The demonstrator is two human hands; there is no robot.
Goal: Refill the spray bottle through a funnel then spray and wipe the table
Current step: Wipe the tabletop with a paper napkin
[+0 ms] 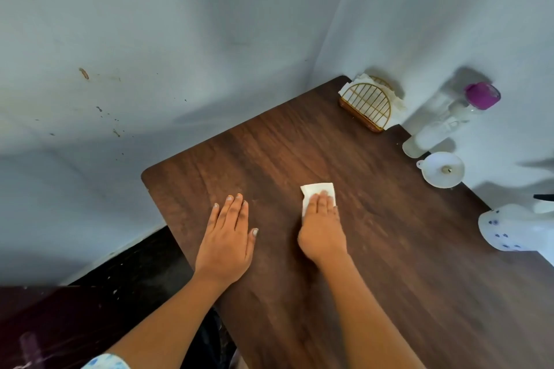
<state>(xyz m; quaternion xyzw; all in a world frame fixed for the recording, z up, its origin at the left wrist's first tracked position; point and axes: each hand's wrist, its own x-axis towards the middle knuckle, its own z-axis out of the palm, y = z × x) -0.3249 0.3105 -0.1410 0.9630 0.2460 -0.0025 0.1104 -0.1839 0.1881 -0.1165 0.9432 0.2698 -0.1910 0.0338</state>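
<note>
We see the left hand (226, 238) lying flat on the dark wood-grain bench (404, 263), near its left edge, with its fingers (236, 210) straight, close together and holding nothing. Just to its right, the right hand (322, 228) presses a folded white paper towel (314, 189) onto the bench top. Its fingers (322, 201) lie straight over the near part of the towel, not curled round it, and the far edge of the towel shows beyond the fingertips. The two hands are apart, with bare wood between them. Along the right side of the bench, by the pale wall (180, 39), a white funnel (442, 169) sits with its wide mouth up. Just behind it stands a clear bottle (440, 126) with a purple cap. Nearer to us, at the right edge of the view, is a white vessel (509, 231) with small blue marks. The frame cuts it off, so we cannot tell what it is. In the far corner of the bench a gold wire holder (367, 105) keeps a stack of white napkins upright. Left of the bench we see a dark floor (126, 272).
</note>
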